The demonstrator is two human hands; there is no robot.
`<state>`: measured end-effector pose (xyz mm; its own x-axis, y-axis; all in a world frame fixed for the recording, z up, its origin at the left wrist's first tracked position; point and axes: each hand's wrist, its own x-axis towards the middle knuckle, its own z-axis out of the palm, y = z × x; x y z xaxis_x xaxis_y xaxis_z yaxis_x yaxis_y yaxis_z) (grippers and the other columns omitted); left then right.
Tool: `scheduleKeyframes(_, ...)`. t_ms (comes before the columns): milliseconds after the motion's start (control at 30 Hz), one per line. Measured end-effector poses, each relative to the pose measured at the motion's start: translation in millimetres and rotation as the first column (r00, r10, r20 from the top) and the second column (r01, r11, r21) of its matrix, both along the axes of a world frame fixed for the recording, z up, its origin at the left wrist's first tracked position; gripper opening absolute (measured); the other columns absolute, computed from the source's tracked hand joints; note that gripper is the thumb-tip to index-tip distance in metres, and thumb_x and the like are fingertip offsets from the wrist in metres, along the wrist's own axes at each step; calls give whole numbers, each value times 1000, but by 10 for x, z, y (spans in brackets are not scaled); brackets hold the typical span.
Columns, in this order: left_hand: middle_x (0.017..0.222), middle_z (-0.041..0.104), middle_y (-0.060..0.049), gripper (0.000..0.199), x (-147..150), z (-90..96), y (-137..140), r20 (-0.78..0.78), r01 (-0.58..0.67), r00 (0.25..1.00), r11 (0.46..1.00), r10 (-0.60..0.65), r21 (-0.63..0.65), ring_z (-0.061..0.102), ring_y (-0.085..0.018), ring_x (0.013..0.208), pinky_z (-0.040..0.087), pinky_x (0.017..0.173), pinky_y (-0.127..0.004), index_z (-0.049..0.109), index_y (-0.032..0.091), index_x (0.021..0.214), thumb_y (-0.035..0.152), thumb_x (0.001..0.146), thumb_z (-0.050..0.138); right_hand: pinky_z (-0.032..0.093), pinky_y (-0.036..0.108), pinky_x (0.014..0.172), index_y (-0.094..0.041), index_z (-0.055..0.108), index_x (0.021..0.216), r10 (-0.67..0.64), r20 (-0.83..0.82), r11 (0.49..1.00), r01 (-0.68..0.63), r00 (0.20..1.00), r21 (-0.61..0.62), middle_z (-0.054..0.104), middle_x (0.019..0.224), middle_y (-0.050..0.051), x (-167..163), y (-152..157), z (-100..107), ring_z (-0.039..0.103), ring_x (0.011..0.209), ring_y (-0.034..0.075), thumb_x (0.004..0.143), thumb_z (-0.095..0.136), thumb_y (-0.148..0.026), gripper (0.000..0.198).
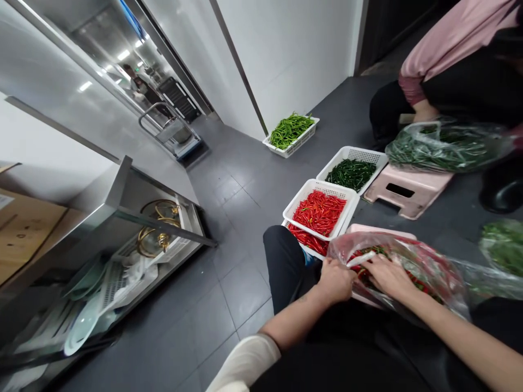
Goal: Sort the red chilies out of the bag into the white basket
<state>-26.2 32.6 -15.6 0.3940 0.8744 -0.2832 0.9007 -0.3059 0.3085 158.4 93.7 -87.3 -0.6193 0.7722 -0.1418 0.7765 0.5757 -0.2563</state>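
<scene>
My left hand is closed on the rim of a clear plastic bag. Inside the bag are red chillies with green stems. My right hand reaches over the bag's mouth, its bent fingers down among the chillies and bag folds; what they pinch is hidden. A pink stool shows partly behind the bag. Just beyond my knee, a white basket of red chillies rests on another basket of red chillies.
Behind stands a basket of dark green chillies; light green ones fill a basket by the wall. At right a co-worker's hand is near a bag of greens on a pink stool. A steel shelf stands left.
</scene>
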Motion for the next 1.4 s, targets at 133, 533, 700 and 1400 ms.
scheduleKeyframes(133, 99, 66, -5, 29, 33, 15, 20, 54, -26, 998, 999, 28, -46, 56, -21, 96, 42, 90, -41, 68, 24, 100, 33, 86, 45, 37, 48, 87, -26, 71, 103, -64, 61, 988, 55, 996, 143, 59, 117, 15, 310, -109, 58, 57, 104, 32, 75, 54, -23, 33)
scheduleKeyframes(533, 131, 50, -12, 59, 499, 89, 257, 294, 39, 955, 999, -35, -9, 50, -24, 119, 44, 100, -42, 35, 19, 139, 30, 83, 48, 51, 39, 73, -23, 73, 97, -271, -206, 961, 278, 940, 4, 65, 88, 13, 703, -278, -258, 65, 77, 27, 80, 42, -38, 39)
scheduleKeyframes(700, 113, 62, -9, 60, 632, -122, 289, 286, -92, 941, 948, 183, -306, 61, -25, 104, 49, 90, -43, 37, 24, 138, 34, 80, 50, 52, 40, 81, -22, 70, 107, -408, -294, 911, 407, 864, -66, 66, 103, 14, 620, -254, -291, 66, 92, 29, 81, 38, -42, 46)
scheduleKeyframes(1400, 108, 65, -6, 103, 748, -381, 365, 352, -136, 899, 930, 260, -341, 61, -23, 102, 50, 88, -37, 12, 23, 149, 22, 62, 68, 56, 38, 73, -19, 23, 143, -881, -473, 472, 115, 18, -874, 72, 80, 4, 390, -242, -36, 70, 72, 26, 49, 79, -47, 113)
